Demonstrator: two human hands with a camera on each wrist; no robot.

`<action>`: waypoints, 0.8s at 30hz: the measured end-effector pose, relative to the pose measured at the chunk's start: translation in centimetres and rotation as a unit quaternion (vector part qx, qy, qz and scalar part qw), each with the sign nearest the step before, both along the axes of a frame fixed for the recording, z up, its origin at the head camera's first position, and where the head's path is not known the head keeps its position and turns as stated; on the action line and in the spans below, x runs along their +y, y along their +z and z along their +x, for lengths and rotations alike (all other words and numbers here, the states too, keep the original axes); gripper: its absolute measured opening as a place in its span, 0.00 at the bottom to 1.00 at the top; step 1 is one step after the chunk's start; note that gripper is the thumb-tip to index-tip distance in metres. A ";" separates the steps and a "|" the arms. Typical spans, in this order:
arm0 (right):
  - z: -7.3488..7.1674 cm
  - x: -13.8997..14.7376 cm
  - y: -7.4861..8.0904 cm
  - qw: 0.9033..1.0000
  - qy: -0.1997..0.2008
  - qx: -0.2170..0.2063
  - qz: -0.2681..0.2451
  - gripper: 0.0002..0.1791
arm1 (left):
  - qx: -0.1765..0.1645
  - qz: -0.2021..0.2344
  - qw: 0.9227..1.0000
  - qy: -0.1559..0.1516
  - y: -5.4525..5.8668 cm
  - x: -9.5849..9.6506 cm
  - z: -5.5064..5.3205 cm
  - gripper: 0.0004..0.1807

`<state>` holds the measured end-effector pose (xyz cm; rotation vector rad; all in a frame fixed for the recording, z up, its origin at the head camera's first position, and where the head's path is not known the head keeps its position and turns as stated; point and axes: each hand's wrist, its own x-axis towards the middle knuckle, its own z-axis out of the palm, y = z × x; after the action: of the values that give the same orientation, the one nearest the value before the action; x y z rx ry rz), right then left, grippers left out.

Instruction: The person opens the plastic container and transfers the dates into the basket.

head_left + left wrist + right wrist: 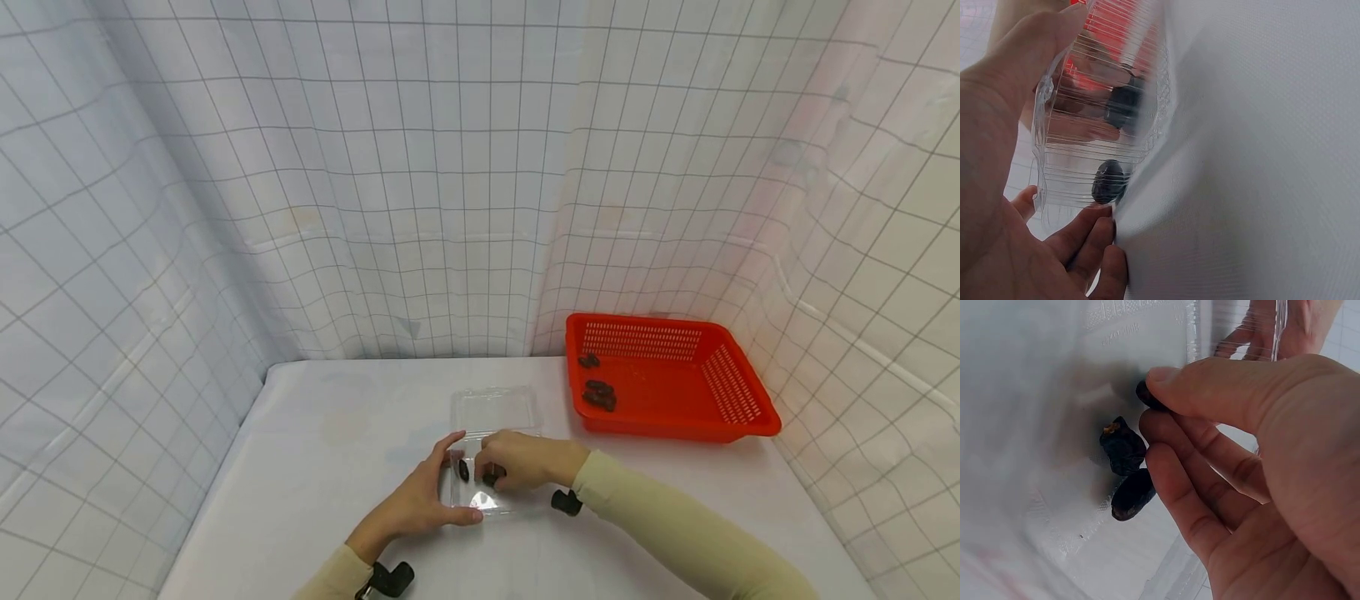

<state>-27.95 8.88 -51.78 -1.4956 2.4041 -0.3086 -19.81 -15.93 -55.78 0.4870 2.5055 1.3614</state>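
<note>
Protruding from right fingers (1163, 428) is a dark fruit (1145, 397)

Two-handed, close in; both forearms (671, 527) in pale sleeves (337, 577).
Left hand (423, 496): thumb (462, 517) extended, set well apart from the fingers (1079, 229); forearm slants up from lower left. Right hand (522, 460): back uppermost, thumb and fingers bent into a pinch, forearm in from lower right.

Sleeves (667, 525) are lt. cream — wrist cams (392, 578) blk.
</note>
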 end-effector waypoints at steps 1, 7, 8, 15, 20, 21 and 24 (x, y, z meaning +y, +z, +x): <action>0.0 0.0 0.0 1.000 0.003 0.001 -0.001 0.13 | 0.000 0.000 1.000 0.000 0.0 0.0 0.0 0.72; -0.1 0.0 0.2 1.000 0.013 -0.005 -0.013 0.13 | -0.004 0.002 1.000 0.000 -0.1 -0.1 -0.1 0.72; -0.1 0.1 0.2 1.000 0.013 -0.006 -0.016 0.14 | -0.005 0.001 1.000 0.000 -0.1 -0.1 -0.1 0.72; 0.0 0.2 0.3 0.999 -0.005 -0.023 -0.030 0.16 | -0.005 0.002 1.000 0.000 0.0 -0.1 -0.1 0.71; 0.1 0.5 0.4 0.998 -0.017 -0.038 -0.049 0.17 | -0.006 0.006 1.000 0.000 0.0 -0.1 0.0 0.72; 0.1 0.5 0.4 0.997 -0.019 -0.041 -0.054 0.17 | -0.005 0.007 1.000 0.000 0.0 -0.1 0.0 0.72; 0.1 0.7 0.4 0.996 -0.025 -0.051 -0.072 0.18 | -0.002 0.007 1.000 0.000 -0.1 -0.1 0.0 0.72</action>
<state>-27.83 9.63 -51.41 -1.4418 2.3847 -0.5670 -19.82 -15.99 -55.83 0.4875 2.4938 1.3805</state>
